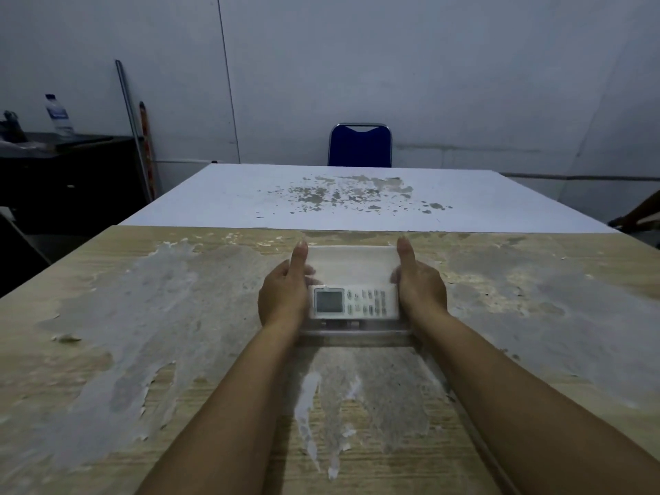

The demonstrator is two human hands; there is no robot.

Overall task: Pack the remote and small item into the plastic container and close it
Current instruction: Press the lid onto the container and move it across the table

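Note:
A clear plastic container (351,260) sits on the worn wooden table (143,316) in front of me. A white remote (353,302) with a small screen at its left end lies crosswise in the container's near half. My left hand (284,292) grips the container's left side, thumb along the top edge. My right hand (419,285) grips the right side the same way. The near rim (353,332) looks blurred. I cannot make out the small item, and I cannot tell whether a lid is on.
A white table (357,198) with flaked paint adjoins the far edge, with a blue chair (360,146) behind it. A dark cabinet (71,173) with a water bottle (59,114) stands at the left. A dark object (639,214) pokes in at the right edge.

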